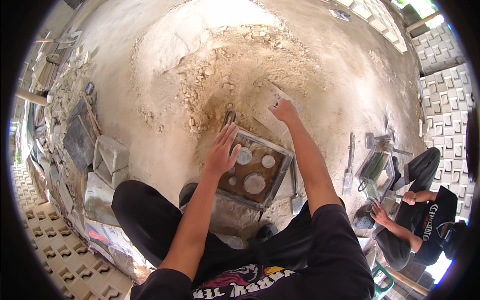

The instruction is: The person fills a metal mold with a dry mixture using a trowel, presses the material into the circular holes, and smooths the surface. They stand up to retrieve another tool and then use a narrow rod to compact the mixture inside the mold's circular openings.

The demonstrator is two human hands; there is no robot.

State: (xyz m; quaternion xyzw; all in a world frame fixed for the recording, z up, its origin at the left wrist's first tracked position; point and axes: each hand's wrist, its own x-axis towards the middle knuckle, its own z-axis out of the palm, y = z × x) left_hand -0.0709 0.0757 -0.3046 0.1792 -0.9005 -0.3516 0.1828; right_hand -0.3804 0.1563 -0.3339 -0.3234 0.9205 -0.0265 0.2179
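Observation:
A square metal-edged mould frame (279, 181) lies on the floor between my knees. Brown earth fills it, with several pale round discs (254, 183) of different sizes set in the surface. My left hand (220, 151) rests over the frame's far left corner, fingers stretched out, beside a dark loop handle (230, 117). Beyond the frame, my right hand (285, 110) is closed at a flat, dusty rectangular board (276, 126), which lies against the loose soil. The fingers hide where they grip it.
A wide heap of pale, crumbly soil (225, 65) spreads ahead. A small trowel (297, 204) lies right of the frame. Farther right, another person's hands (382, 215) work at a second frame (377, 167). Broken slabs (111, 160) and rubble line the left; patterned blocks (447, 105) stand stacked right.

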